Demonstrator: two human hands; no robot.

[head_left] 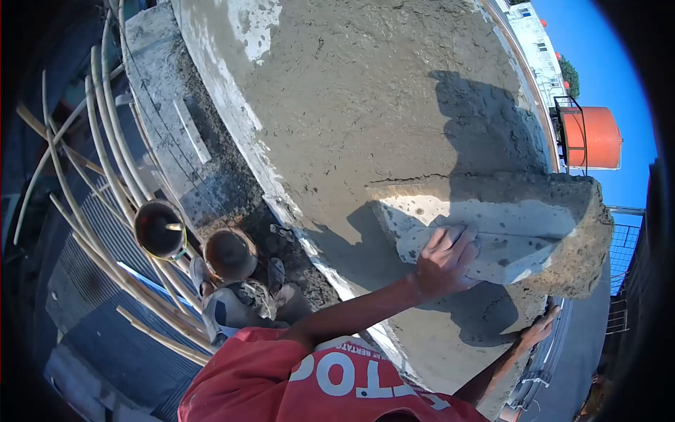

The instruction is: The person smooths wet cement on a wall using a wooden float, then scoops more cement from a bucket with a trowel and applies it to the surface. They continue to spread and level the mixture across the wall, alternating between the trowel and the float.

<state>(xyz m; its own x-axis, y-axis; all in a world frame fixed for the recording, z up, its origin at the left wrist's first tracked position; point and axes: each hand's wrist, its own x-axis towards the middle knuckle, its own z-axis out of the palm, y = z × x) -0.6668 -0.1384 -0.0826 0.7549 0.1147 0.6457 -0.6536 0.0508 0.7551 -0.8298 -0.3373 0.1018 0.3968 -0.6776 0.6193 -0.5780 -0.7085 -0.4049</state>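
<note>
My left hand (446,260) is closed over the raised ridge of a broad pale, pitted float-like board (520,219). Its outer end and edges are caked in mortar, and it lies against the wet grey mortar surface (337,119). What the board is made of I cannot make out. Farther right, my right hand (541,327) rests on the far edge of the mortared surface with its fingers stretched out. Nothing is visible in it. The palms of both hands are hidden.
Two buckets (160,228) stand at left near my feet (276,274), one with a handle sticking out. Long bamboo poles (112,148) run past a corrugated roof (84,274). A concrete ledge (158,77) borders the surface. An orange tank (594,138) stands beyond at right.
</note>
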